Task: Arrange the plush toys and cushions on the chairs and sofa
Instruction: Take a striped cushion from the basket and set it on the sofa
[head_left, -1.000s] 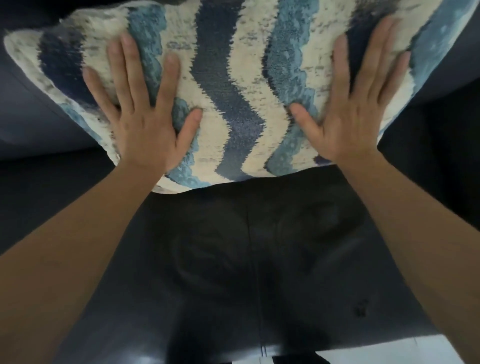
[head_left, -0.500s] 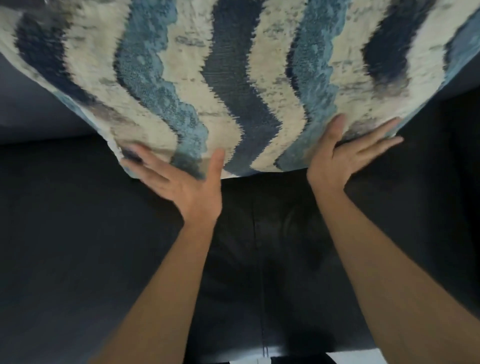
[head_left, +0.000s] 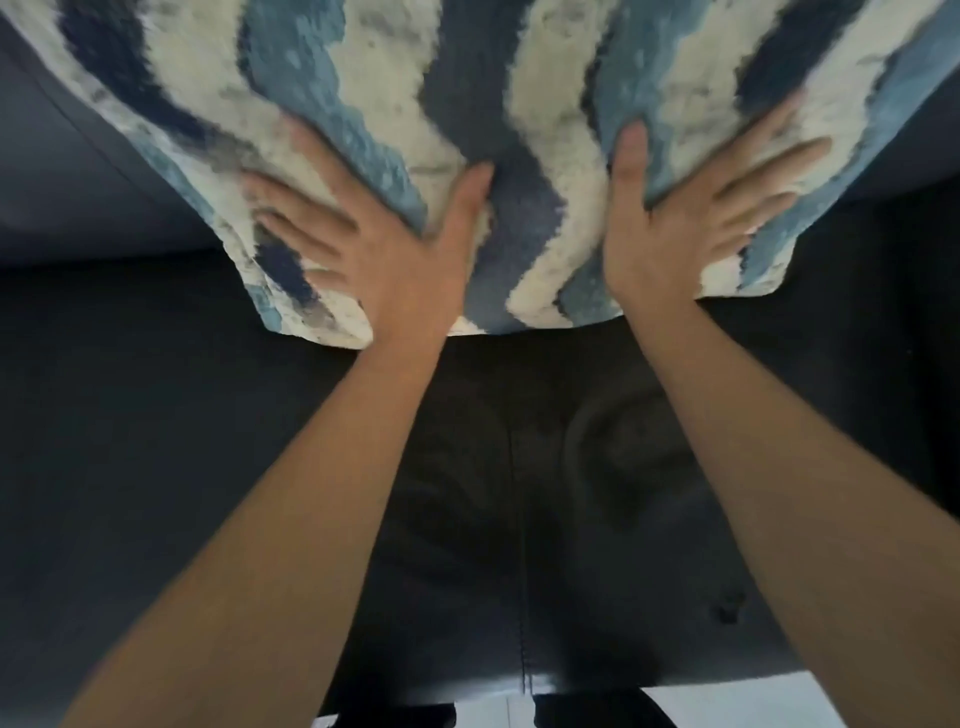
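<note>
A tufted cushion (head_left: 478, 93) with wavy blue, navy and cream stripes leans against the backrest (head_left: 57, 187) of a dark sofa. Its lower edge rests on the sofa seat (head_left: 156, 426). My left hand (head_left: 384, 244) lies flat on the cushion's lower left part, fingers spread and thumb pressing into the pile. On the lower right part my right hand (head_left: 680, 208) also lies flat, fingers fanned out to the right. Neither hand closes around the cushion. The cushion's top runs out of view.
The dark seat extends toward me, with a seam (head_left: 519, 519) down its middle and a small dark mark (head_left: 727, 608) near the front right. Pale floor (head_left: 737, 701) shows beyond the seat's front edge. No plush toys are in view.
Both hands slid down to the cushion's bottom edge, then came back up onto its face. They now sit closer together, and the cushion sits lower on the seat.
</note>
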